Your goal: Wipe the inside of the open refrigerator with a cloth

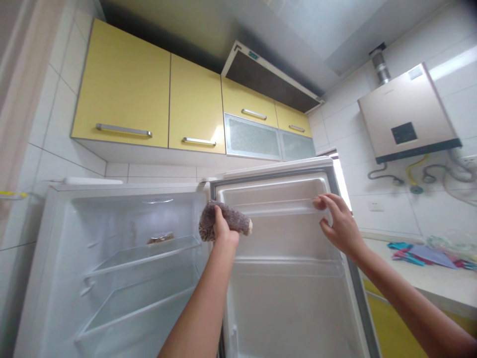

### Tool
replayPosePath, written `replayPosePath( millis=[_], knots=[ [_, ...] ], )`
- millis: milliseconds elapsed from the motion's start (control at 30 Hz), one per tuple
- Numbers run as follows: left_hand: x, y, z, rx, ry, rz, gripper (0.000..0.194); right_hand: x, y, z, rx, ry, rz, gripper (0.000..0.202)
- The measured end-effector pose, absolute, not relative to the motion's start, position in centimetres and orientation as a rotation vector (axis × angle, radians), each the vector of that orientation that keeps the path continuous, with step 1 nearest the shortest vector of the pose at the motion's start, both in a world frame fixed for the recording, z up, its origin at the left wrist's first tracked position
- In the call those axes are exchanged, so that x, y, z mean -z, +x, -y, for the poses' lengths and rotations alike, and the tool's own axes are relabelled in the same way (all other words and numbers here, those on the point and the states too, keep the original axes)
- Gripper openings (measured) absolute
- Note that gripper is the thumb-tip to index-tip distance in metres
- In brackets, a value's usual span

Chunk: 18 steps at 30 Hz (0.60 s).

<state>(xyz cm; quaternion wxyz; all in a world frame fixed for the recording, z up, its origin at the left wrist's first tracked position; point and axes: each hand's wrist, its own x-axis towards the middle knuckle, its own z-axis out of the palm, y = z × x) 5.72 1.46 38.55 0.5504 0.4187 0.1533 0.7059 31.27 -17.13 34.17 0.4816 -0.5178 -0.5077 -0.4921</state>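
Note:
My left hand point(225, 231) is closed around a bunched brown-grey cloth point(238, 219), in front of the hinge side of an opened fridge. The fridge door point(283, 236) stands swung out to the right, with its upper door shelf point(276, 206) behind my right hand point(339, 223). That hand is near the shelf's right end, its fingers curved and the thumb apart from them, with nothing seen between. I cannot tell whether its fingertips touch the shelf. Inside the fridge, a small brown packet point(160, 238) lies on the upper glass shelf point(141, 258), to the left of the cloth.
A lower glass shelf point(141, 303) spans the fridge interior. Yellow wall cabinets point(130, 89) hang above, and a water heater point(410, 114) is on the right wall. Blue, pink and purple cloths or gloves point(428, 254) lie on the counter point(439, 283) at right.

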Motion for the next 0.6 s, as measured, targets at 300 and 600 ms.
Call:
replayPosePath(
  millis=[300, 600],
  knots=[
    [-36.6, 14.6, 7.1, -1.367, 0.661, -0.183, 0.034, -35.4, 31.3, 19.4, 1.024, -1.330, 1.203, 0.044],
    [-34.9, 25.9, 15.1, -1.113, 0.739, -0.162, 0.042, -37.0, 31.2, 22.0, 0.866, -1.322, 1.287, 0.043]
  ],
)
